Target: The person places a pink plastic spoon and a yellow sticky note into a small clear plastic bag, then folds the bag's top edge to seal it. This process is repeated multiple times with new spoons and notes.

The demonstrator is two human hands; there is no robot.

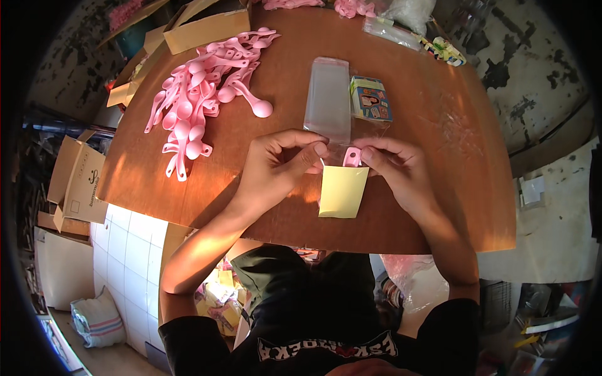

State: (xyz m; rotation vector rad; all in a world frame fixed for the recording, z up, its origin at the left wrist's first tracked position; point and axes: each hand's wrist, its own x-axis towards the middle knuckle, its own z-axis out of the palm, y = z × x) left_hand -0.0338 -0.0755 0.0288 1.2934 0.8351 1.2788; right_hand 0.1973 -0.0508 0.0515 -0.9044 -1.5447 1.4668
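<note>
Near the front edge of the table, my left hand (276, 164) pinches what looks like the opening of a clear plastic bag, thumb against forefinger. On the other side, my right hand (401, 170) pinches the bag beside the holed handle end of a pink spoon (353, 157). A plain yellow card (343, 193) hangs between the hands, in front of the spoon, whose lower part it hides. Just beyond my fingers lie a stack of clear plastic bags (327, 94) and a stack of colourful printed cards (372, 99).
A heap of pink spoons (197, 94) covers the table's left side. Behind it stands an open cardboard box (207, 28). Plastic packets (392, 32) lie at the far right edge of the brown table (458, 182). A white sack (98, 318) sits on the floor at left.
</note>
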